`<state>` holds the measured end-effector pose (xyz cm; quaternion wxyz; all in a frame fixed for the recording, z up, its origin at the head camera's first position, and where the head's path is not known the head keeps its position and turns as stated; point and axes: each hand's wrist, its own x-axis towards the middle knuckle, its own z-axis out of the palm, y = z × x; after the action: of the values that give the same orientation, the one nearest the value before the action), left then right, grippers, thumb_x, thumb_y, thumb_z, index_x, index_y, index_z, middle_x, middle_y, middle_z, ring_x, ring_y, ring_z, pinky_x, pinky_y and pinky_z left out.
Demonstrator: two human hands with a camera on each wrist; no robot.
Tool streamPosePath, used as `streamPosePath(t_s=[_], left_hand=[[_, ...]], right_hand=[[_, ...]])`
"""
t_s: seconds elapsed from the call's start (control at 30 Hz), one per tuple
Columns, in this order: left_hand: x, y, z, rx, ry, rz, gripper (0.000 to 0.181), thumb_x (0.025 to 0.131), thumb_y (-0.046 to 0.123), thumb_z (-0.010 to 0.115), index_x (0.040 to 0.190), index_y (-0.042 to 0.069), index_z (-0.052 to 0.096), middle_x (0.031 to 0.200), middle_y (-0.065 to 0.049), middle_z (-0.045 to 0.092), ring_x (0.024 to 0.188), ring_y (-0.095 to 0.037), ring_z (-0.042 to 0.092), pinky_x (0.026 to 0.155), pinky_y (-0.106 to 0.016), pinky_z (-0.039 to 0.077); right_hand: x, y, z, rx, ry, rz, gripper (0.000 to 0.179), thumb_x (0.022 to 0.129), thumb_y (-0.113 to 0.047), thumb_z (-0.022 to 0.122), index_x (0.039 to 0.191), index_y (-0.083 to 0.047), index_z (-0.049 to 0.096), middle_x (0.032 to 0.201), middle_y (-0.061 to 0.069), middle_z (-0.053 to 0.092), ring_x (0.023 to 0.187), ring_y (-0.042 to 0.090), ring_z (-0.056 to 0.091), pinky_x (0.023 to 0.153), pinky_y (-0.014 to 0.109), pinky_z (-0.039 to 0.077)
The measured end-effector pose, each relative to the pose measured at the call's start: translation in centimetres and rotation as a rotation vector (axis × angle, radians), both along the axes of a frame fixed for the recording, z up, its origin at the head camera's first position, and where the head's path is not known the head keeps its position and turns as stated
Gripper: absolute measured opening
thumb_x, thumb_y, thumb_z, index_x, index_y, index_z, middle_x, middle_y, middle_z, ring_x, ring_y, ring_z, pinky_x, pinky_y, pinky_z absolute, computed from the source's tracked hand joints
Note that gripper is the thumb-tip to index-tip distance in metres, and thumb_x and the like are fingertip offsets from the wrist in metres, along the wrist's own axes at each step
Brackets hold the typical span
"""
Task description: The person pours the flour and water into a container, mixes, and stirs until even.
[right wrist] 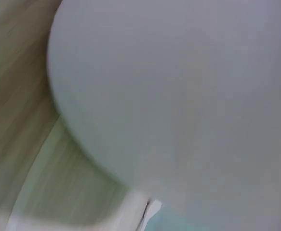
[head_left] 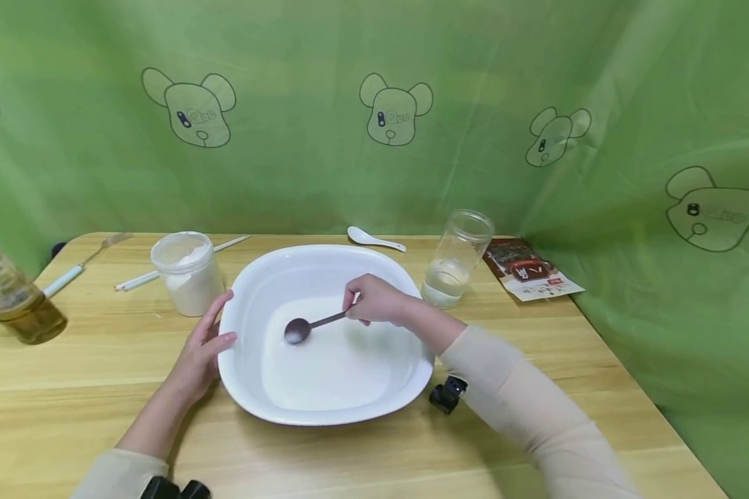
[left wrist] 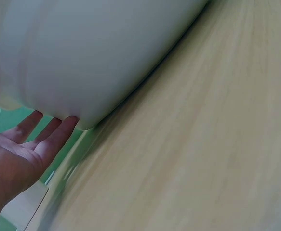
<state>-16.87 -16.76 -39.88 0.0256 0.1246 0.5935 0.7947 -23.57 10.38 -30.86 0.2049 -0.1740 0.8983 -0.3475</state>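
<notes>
A large white basin [head_left: 327, 414] stands on the table. My left hand [head_left: 196, 360] steadies its left side, thumb at the rim; the left wrist view shows those fingers [left wrist: 58, 137] fairly straight, tips touching the basin's outer wall [left wrist: 92, 53]. Over the basin, my right hand [head_left: 377, 299] pinches the handle of a dark brown spoon [head_left: 297, 331]. The spoon's bowl is low inside the basin, with something whitish in it. Whether white powder or liquid covers the basin's bottom, I cannot tell. The basin's outer wall [right wrist: 169, 96] fills the right wrist view, hiding the right hand.
Left of the basin stand a jar of white powder [head_left: 193, 284] and a bottle of amber liquid [head_left: 21, 305]. A fork [head_left: 69, 277] and white sticks [head_left: 140, 279] lie nearby. Behind are a white spoon [head_left: 374, 240], a glass with clear liquid [head_left: 446, 277] and a brown packet [head_left: 530, 270].
</notes>
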Motion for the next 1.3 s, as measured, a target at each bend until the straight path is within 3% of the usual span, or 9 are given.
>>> streamPosePath(t_s=[0.23, 0.4, 0.5, 0.73, 0.87, 1.07, 1.3], left_hand=[[0.0, 0.0, 0.1, 0.003, -0.009, 0.006, 0.056, 0.084, 0.003, 0.044, 0.134, 0.021, 0.027, 0.113, -0.009, 0.042, 0.089, -0.017, 0.055, 0.065, -0.035, 0.052], [-0.1, -0.1, 0.1, 0.004, -0.002, 0.001, 0.057, 0.084, 0.002, 0.043, 0.135, 0.021, 0.026, 0.114, -0.009, 0.042, 0.088, -0.017, 0.055, 0.064, -0.036, 0.052], [-0.1, -0.1, 0.1, 0.011, 0.000, -0.001, 0.057, 0.084, 0.001, 0.043, 0.135, 0.021, 0.027, 0.113, -0.010, 0.042, 0.088, -0.017, 0.055, 0.064, -0.036, 0.052], [-0.1, -0.1, -0.1, -0.001, -0.007, -0.004, 0.058, 0.084, 0.003, 0.044, 0.135, 0.021, 0.025, 0.114, -0.010, 0.041, 0.089, -0.017, 0.055, 0.065, -0.036, 0.051], [-0.1, -0.1, -0.1, -0.002, -0.010, -0.004, 0.058, 0.084, 0.003, 0.044, 0.135, 0.021, 0.025, 0.113, -0.009, 0.042, 0.088, -0.017, 0.055, 0.064, -0.037, 0.051], [-0.1, 0.0, 0.0, -0.007, -0.009, 0.003, 0.058, 0.084, 0.003, 0.044, 0.136, 0.020, 0.024, 0.114, -0.007, 0.043, 0.090, -0.017, 0.055, 0.065, -0.036, 0.051], [-0.1, 0.0, 0.0, -0.013, -0.021, 0.000, 0.059, 0.083, 0.004, 0.045, 0.136, 0.020, 0.023, 0.115, -0.008, 0.041, 0.090, -0.017, 0.055, 0.066, -0.037, 0.051]], right_hand=[[-0.6, 4.2, 0.9, 0.072, 0.056, -0.075, 0.007, 0.069, 0.004, 0.055, 0.073, -0.002, 0.056, 0.047, 0.003, 0.045, 0.042, 0.012, 0.042, 0.042, 0.020, 0.032], [-1.0, 5.8, 1.9, 0.141, 0.148, -0.136, 0.008, 0.068, 0.004, 0.051, 0.071, -0.002, 0.057, 0.049, 0.003, 0.045, 0.042, 0.012, 0.040, 0.039, 0.020, 0.030], [-1.3, 5.8, 1.8, 0.130, 0.172, -0.160, 0.009, 0.069, 0.005, 0.050, 0.071, -0.001, 0.056, 0.049, 0.003, 0.045, 0.041, 0.012, 0.039, 0.038, 0.020, 0.028], [-1.9, 3.3, 0.3, 0.033, 0.127, -0.156, 0.006, 0.072, 0.004, 0.054, 0.075, 0.000, 0.057, 0.049, 0.005, 0.048, 0.043, 0.013, 0.042, 0.040, 0.019, 0.031], [-1.7, 1.2, -0.6, -0.024, 0.060, -0.122, 0.006, 0.073, 0.004, 0.056, 0.075, -0.002, 0.057, 0.049, 0.005, 0.048, 0.043, 0.014, 0.044, 0.040, 0.019, 0.032], [0.2, -0.8, -0.6, -0.071, -0.059, 0.013, 0.008, 0.075, 0.005, 0.056, 0.073, -0.002, 0.056, 0.047, 0.004, 0.046, 0.041, 0.014, 0.042, 0.039, 0.019, 0.030], [2.8, 0.5, 0.4, -0.046, -0.186, 0.222, 0.008, 0.075, 0.005, 0.056, 0.074, -0.003, 0.056, 0.046, 0.003, 0.044, 0.041, 0.014, 0.039, 0.040, 0.018, 0.028]])
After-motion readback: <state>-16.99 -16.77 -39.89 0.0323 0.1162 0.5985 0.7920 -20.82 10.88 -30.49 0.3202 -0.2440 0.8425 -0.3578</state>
